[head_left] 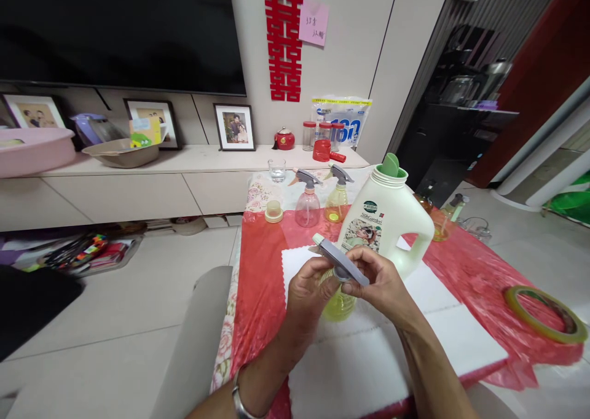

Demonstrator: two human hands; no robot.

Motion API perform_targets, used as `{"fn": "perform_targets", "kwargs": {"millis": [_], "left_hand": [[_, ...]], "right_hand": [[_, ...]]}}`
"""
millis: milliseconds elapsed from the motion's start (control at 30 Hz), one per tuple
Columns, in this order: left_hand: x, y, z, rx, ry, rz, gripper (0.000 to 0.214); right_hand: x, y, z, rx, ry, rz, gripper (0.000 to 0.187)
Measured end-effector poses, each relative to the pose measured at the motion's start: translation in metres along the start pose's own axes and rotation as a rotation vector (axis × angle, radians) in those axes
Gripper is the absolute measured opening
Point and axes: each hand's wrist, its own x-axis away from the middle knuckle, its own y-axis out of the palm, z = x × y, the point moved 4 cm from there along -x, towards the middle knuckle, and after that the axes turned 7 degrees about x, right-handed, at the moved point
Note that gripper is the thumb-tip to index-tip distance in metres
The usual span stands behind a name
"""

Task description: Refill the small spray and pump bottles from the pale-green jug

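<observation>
My left hand (308, 299) is wrapped round a small spray bottle (340, 304) of yellow-green liquid, held over a white cloth (442, 333). My right hand (375, 284) pinches the bottle's grey trigger head (340, 260) at the collar. Just behind the hands stands a large white jug (391, 222) with its green cap flipped up. Farther back are a pink spray bottle (307, 203) and a yellow spray bottle (338, 198), both upright.
The table wears a red plastic cover (260, 265). A tape roll (544, 311) lies at the right edge. A small cream cap (273, 211), a glass (276, 169) and jars at the back right also stand there. A grey chair back (198, 339) is at left.
</observation>
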Motion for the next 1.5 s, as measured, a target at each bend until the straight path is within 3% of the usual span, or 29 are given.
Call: {"fn": "perform_targets", "kwargs": {"millis": [200,533,833,1100,1300,1500], "left_hand": [[0.0,-0.001,0.0,-0.035,0.004,0.0,0.027],[0.003,0.0,0.002,-0.061,0.011,0.034,0.03],[0.005,0.001,0.003,-0.042,0.02,-0.018,0.031],[0.003,-0.003,0.001,-0.071,0.081,-0.032,0.019],[0.001,-0.001,0.004,-0.123,0.108,-0.056,0.023],[0.001,-0.002,0.004,-0.114,0.131,-0.037,0.021]], "right_hand": [[0.003,-0.006,-0.007,0.092,-0.141,-0.072,0.031],[0.003,-0.004,0.003,-0.023,-0.111,0.009,0.031],[0.004,-0.005,-0.005,0.087,-0.161,-0.064,0.023],[0.002,-0.002,0.002,-0.004,-0.13,0.019,0.03],[0.0,-0.001,0.001,0.012,-0.147,-0.037,0.023],[-0.003,0.001,0.021,-0.15,-0.018,0.0,0.032]]}}
